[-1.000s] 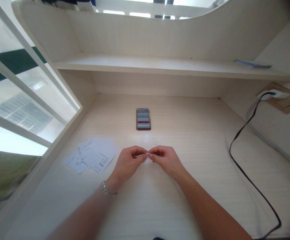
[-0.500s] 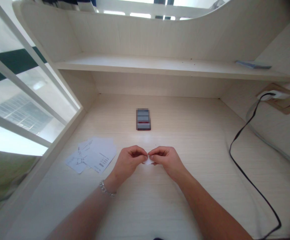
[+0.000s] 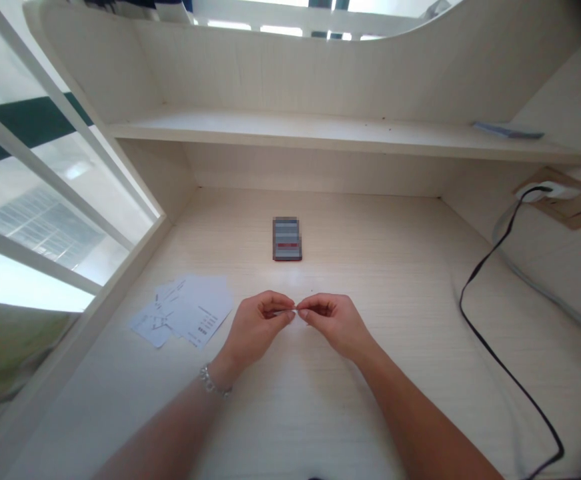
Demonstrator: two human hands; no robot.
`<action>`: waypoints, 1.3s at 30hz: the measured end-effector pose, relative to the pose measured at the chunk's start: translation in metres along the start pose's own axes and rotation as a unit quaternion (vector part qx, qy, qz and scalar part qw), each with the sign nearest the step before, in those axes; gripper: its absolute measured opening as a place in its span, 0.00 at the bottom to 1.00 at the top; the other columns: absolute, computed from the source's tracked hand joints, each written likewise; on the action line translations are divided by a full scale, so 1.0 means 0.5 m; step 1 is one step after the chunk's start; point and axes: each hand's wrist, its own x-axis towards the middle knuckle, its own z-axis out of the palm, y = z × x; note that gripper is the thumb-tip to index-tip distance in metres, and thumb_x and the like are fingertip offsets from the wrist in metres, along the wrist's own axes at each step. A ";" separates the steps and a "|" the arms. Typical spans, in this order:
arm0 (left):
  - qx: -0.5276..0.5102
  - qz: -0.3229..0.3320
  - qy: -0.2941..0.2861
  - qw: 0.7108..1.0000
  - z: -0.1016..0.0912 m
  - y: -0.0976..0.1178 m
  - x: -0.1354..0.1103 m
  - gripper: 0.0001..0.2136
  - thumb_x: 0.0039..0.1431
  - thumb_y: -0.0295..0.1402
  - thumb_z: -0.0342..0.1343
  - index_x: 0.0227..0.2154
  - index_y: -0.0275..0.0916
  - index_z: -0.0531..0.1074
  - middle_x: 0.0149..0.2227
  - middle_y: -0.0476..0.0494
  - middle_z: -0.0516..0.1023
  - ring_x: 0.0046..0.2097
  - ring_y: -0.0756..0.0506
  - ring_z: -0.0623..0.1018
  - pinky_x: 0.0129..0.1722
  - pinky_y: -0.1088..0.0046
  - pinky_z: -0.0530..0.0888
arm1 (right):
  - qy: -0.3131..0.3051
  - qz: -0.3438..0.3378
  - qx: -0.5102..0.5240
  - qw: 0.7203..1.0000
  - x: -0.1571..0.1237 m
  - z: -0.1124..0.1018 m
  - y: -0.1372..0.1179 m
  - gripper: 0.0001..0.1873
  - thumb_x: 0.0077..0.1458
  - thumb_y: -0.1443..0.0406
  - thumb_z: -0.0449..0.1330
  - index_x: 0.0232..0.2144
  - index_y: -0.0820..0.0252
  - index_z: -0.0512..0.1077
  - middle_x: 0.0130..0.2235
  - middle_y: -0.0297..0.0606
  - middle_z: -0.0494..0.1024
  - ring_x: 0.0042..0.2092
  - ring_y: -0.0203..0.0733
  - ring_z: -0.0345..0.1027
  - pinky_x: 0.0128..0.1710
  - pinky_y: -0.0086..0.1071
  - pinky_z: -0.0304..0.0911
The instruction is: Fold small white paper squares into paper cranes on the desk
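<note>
Both hands meet just above the pale wooden desk [image 3: 290,413]. My left hand [image 3: 257,325], with a bracelet on its wrist, and my right hand [image 3: 331,320] each pinch one end of a small white slip of paper [image 3: 294,309] between thumb and forefinger. The slip is seen almost edge on, so little of it shows. A small pile of white printed slips [image 3: 185,309] lies on the desk to the left of my left hand.
A dark phone [image 3: 287,238] lies flat further back on the desk. A black cable [image 3: 490,347] runs from a wall socket [image 3: 553,191] down the right side. A shelf [image 3: 320,133] above holds a flat bluish object [image 3: 507,129]. Window bars stand at left.
Half a second ago the white slip showed as a broader flap below my fingertips; now it is turned thin between them. My hands stay in nearly the same place.
</note>
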 end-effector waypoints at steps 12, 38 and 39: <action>-0.033 -0.009 0.005 0.999 -0.002 0.006 0.004 0.10 0.43 0.31 0.61 0.31 0.35 0.73 0.32 0.43 0.78 0.34 0.47 0.77 0.37 0.72 0.74 | 0.041 -0.082 -0.064 0.994 -0.011 0.008 -0.013 0.06 0.48 0.67 0.58 0.33 0.59 0.70 0.32 0.37 0.76 0.34 0.39 0.71 0.35 0.33 0.66; 0.078 0.045 0.004 0.996 0.000 -0.007 -0.003 0.05 0.48 0.28 0.57 0.30 0.37 0.70 0.31 0.45 0.76 0.34 0.48 0.76 0.35 0.72 0.73 | -0.026 -0.002 -0.116 0.993 -0.001 0.005 0.008 0.06 0.47 0.66 0.56 0.26 0.61 0.73 0.27 0.36 0.75 0.30 0.37 0.68 0.30 0.31 0.63; 0.078 0.042 0.002 0.996 -0.001 -0.007 -0.002 0.05 0.48 0.28 0.57 0.30 0.37 0.70 0.31 0.45 0.76 0.34 0.48 0.76 0.35 0.72 0.73 | -0.026 0.007 -0.102 0.994 0.000 0.005 0.010 0.06 0.47 0.67 0.56 0.26 0.61 0.73 0.27 0.36 0.76 0.29 0.37 0.68 0.30 0.31 0.64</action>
